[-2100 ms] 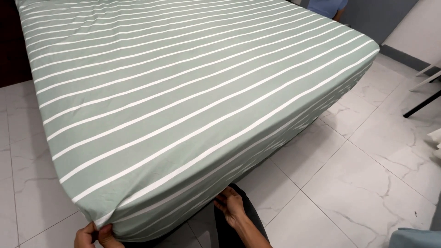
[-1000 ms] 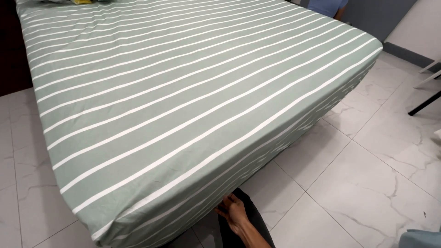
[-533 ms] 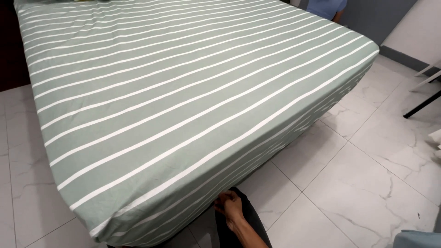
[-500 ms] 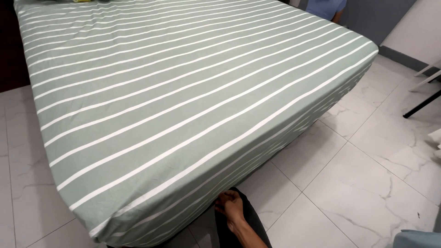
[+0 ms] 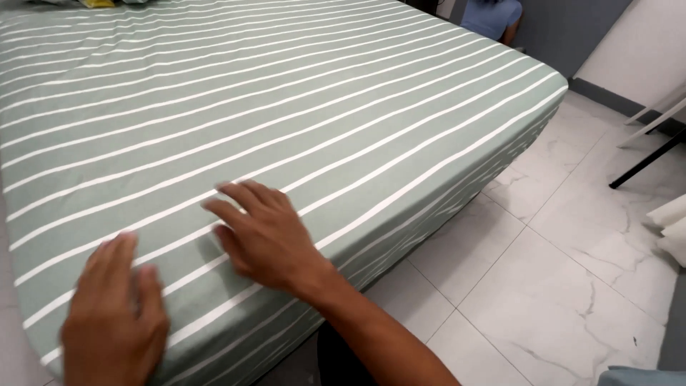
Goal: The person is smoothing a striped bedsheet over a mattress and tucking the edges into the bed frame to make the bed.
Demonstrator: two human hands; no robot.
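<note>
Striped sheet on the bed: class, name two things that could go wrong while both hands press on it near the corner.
1. Both hands, left hand and right hand, lie flat on the striped sheet; sliding them could bunch the fabric into wrinkles.
2. They press close to the near corner, so a push might pull the sheet off there.

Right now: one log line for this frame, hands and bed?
left hand: open, flat on striped sheet near corner | right hand: open, on sheet top | floor: white tile

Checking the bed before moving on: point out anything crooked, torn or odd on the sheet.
Nothing stands out. The striped green sheet lies flat and taut over the mattress, with only faint creases near the right hand and left hand.
</note>
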